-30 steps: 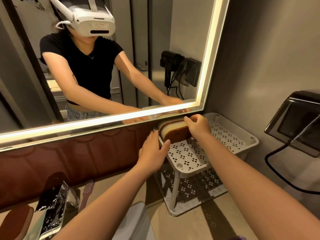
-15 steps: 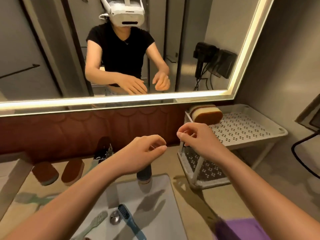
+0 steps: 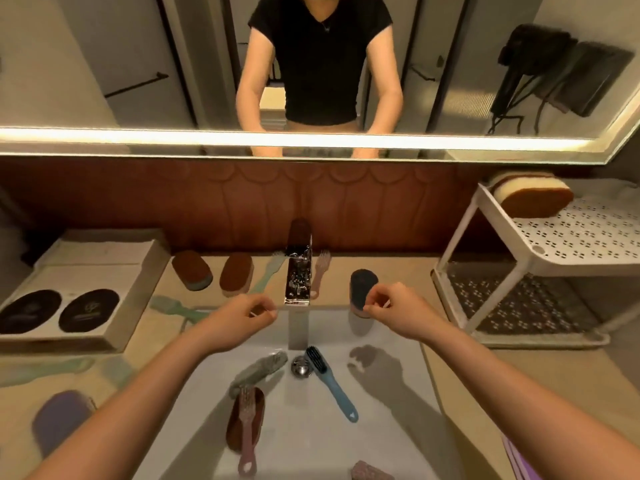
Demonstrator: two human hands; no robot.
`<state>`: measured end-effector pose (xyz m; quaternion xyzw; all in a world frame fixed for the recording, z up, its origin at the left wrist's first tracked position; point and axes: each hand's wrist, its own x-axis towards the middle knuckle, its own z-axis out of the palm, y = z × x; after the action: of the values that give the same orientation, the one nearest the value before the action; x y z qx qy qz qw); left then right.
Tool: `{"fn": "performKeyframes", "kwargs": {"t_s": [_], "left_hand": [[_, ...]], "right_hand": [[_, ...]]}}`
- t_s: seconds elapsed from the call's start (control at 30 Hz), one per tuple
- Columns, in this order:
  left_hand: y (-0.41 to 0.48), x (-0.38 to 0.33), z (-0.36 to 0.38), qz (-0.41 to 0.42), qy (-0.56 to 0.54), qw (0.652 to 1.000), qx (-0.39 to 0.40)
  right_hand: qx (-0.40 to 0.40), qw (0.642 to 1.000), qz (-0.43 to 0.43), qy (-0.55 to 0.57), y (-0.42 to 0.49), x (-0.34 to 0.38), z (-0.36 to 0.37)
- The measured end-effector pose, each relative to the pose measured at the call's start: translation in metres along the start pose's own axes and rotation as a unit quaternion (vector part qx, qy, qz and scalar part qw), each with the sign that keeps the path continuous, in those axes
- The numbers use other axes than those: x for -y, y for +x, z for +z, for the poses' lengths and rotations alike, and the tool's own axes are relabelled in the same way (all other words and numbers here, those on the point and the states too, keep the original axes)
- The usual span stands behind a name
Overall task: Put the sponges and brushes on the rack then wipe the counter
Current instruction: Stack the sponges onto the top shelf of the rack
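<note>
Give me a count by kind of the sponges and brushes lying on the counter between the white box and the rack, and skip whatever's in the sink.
Sponges: 3
Brushes: 3
Total: 6

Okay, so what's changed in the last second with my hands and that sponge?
The right hand let go of the sponge, leaving it on the top shelf of the rack, and the left hand came off its edge. Both hands pulled back and now hover over the sink, fingers loosely curled, holding nothing. The sponge stayed put; the blue brush still lies in the sink.
</note>
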<state>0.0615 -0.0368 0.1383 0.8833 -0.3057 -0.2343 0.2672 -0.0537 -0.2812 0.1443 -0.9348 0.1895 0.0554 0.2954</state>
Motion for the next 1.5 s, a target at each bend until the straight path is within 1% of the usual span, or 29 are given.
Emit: {"fn": "performKeyframes", "kwargs": {"t_s": [0.2,0.33,0.43,0.5,0.57,0.6,0.7,0.77,0.87,1.0,1.1,1.17,1.23,1.33,1.4,1.43,1.5], "left_hand": [[0.021,0.066,0.011,-0.113,-0.076,0.989,-0.060],[0.047,0.098,0.016,-0.200,-0.133,0.967,-0.087],[0.066,0.112,0.017,-0.252,-0.168,0.947,-0.107],[0.081,0.121,0.018,-0.273,-0.153,0.938,-0.149],[0.096,0.126,0.018,-0.280,-0.106,0.936,-0.186],[0.101,0.125,0.018,-0.283,-0.086,0.936,-0.193],[0.119,0.125,0.019,-0.294,-0.055,0.934,-0.197],[0.129,0.125,0.020,-0.303,-0.037,0.930,-0.204],[0.145,0.126,0.017,-0.340,-0.030,0.921,-0.189],[0.164,0.127,0.017,-0.388,-0.010,0.906,-0.171],[0.162,0.127,0.016,-0.388,0.032,0.900,-0.197],[0.155,0.124,0.017,-0.380,0.022,0.895,-0.232],[0.142,0.121,0.020,-0.356,-0.037,0.890,-0.282],[0.118,0.111,0.027,-0.294,-0.159,0.879,-0.341],[0.097,0.100,0.031,-0.274,-0.243,0.864,-0.345],[0.084,0.094,0.034,-0.267,-0.267,0.860,-0.343],[0.056,0.088,0.045,-0.264,-0.281,0.859,-0.337]], "right_hand": [[0.023,0.996,0.041,-0.077,0.040,-0.017,0.046],[0.041,0.981,0.058,-0.179,0.066,-0.025,0.061],[0.026,0.971,0.058,-0.232,0.080,-0.031,0.070],[0.013,0.968,0.055,-0.245,0.090,-0.038,0.075],[0.010,0.969,0.044,-0.243,0.099,-0.045,0.080],[0.016,0.971,0.037,-0.237,0.101,-0.050,0.083],[0.046,0.979,0.032,-0.198,0.107,-0.063,0.092],[0.051,0.981,0.026,-0.183,0.107,-0.070,0.096],[0.037,0.979,0.005,-0.199,0.105,-0.076,0.098],[0.016,0.978,0.004,-0.206,0.107,-0.078,0.100],[-0.002,0.977,0.017,-0.213,0.111,-0.074,0.101],[-0.016,0.974,0.030,-0.225,0.114,-0.069,0.099],[-0.029,0.972,0.042,-0.228,0.117,-0.062,0.098],[-0.038,0.974,0.046,-0.216,0.118,-0.058,0.096],[-0.054,0.984,0.037,-0.165,0.113,-0.060,0.094],[-0.067,0.990,0.023,-0.118,0.105,-0.059,0.094],[-0.087,0.996,-0.008,0.018,0.082,-0.055,0.095]]}}
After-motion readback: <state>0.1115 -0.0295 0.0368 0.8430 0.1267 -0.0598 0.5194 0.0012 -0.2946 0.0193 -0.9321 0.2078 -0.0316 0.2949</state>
